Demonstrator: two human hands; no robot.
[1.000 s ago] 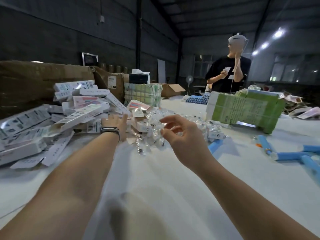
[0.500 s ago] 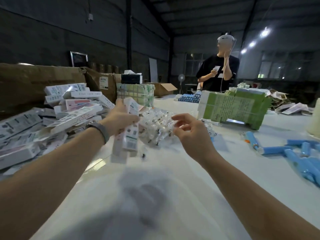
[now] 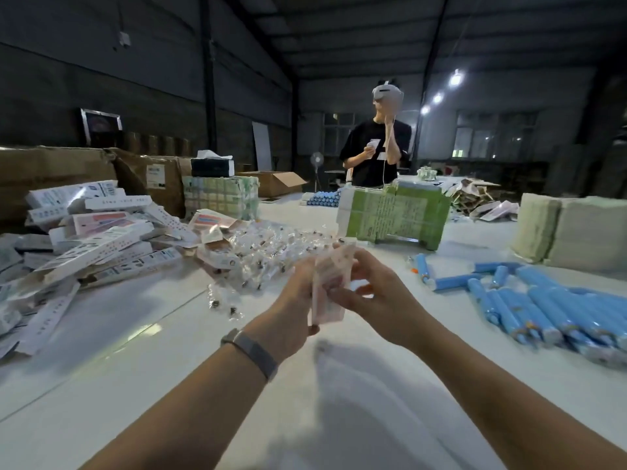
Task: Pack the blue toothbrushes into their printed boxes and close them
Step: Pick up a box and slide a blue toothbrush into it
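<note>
Both hands, left (image 3: 294, 300) and right (image 3: 375, 296), grip one box (image 3: 329, 287) mid-frame; blurred; forcing it open could crush its flaps.

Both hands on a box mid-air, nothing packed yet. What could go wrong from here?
1. The box is held above the table by the left hand and right hand; it looks thin and may crease if squeezed while opening.
2. The toothbrushes lie in a loose pile off to the right, so fetching one probably means holding the box in one hand.
3. Small clear packets lie just beyond the hands and could be knocked.
</note>
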